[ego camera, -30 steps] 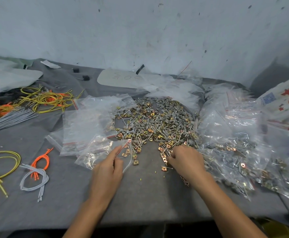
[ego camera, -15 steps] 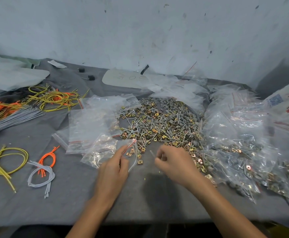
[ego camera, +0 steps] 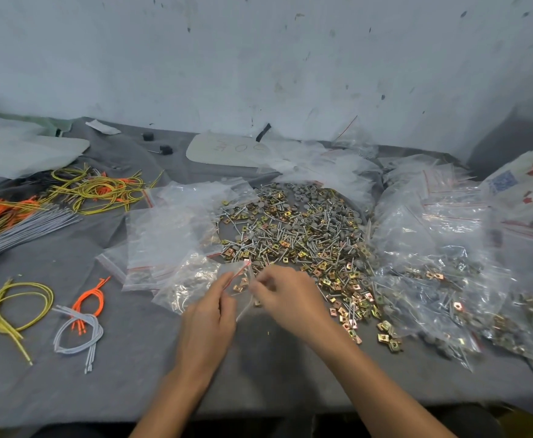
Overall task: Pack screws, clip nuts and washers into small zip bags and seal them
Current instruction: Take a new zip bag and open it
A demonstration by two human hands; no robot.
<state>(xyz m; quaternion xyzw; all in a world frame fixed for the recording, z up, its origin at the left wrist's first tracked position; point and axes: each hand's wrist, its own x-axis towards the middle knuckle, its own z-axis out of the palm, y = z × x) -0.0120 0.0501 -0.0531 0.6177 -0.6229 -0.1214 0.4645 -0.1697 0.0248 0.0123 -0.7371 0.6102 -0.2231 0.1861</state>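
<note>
A big loose heap of screws, brass-coloured clip nuts and grey washers (ego camera: 293,235) lies in the middle of the grey table. My left hand (ego camera: 209,320) pinches the open mouth of a small clear zip bag (ego camera: 192,281) with a red seal line; a few clip nuts lie inside it. My right hand (ego camera: 285,298) is at the bag's mouth with its fingers curled together, pinching small parts that are mostly hidden by the fingers.
Empty zip bags (ego camera: 170,229) are stacked left of the heap. Several filled bags (ego camera: 448,273) pile up on the right. Yellow, orange and grey wire bundles (ego camera: 78,314) lie at the left. A wall stands behind the grey table (ego camera: 116,390).
My right hand has left the edge of the heap and moved left to the bag's mouth. My left hand has kept holding the bag open.
</note>
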